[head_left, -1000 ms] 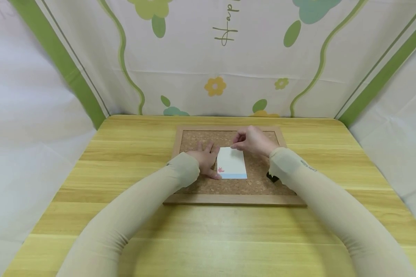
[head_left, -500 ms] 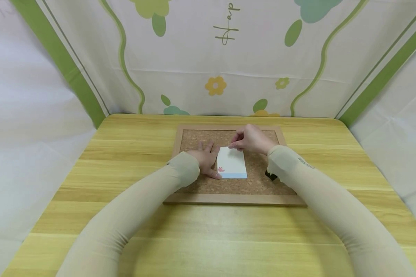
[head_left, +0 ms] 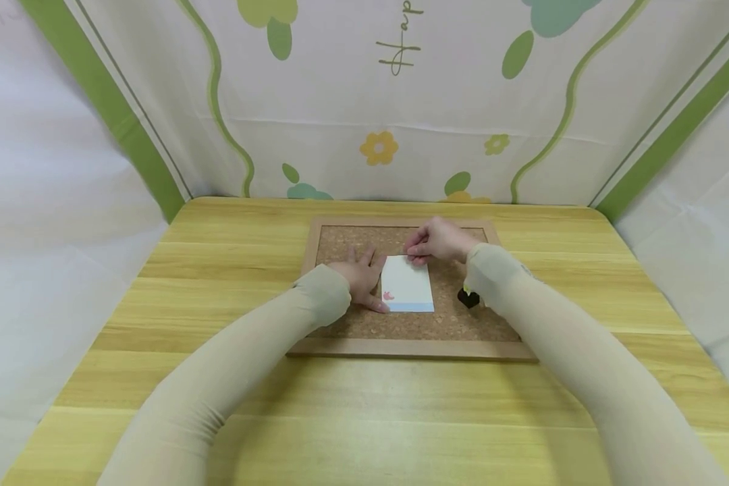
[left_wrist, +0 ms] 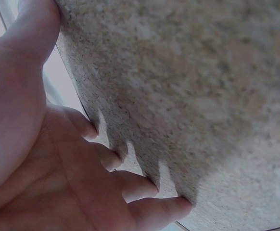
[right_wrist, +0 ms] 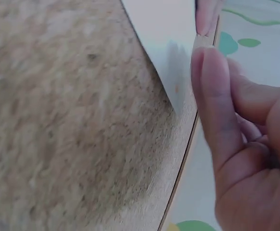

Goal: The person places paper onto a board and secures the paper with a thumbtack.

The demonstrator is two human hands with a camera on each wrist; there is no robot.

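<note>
A white card (head_left: 407,285) with a pale blue strip and a small pink picture lies on a framed cork board (head_left: 455,327). My left hand (head_left: 360,278) rests on the cork with spread fingers, its thumb at the card's lower left corner. In the left wrist view, the fingertips of my left hand (left_wrist: 82,178) touch the cork. My right hand (head_left: 434,241) is at the card's top edge, thumb and fingers curled together. In the right wrist view, the fingertips of my right hand (right_wrist: 236,110) meet close beside the card (right_wrist: 164,43); anything between them is hidden.
A small black object (head_left: 468,298) with a yellow bit shows beneath the right cuff, over the cork. The board's wooden frame (head_left: 413,349) lies on a wood-grain table (head_left: 370,412). A white flowered cloth (head_left: 316,88) hangs behind the table.
My right hand shifts slightly at the card's top edge and its fingers curl differently. The right cuff and the black object move a little left and up. My left hand stays in place.
</note>
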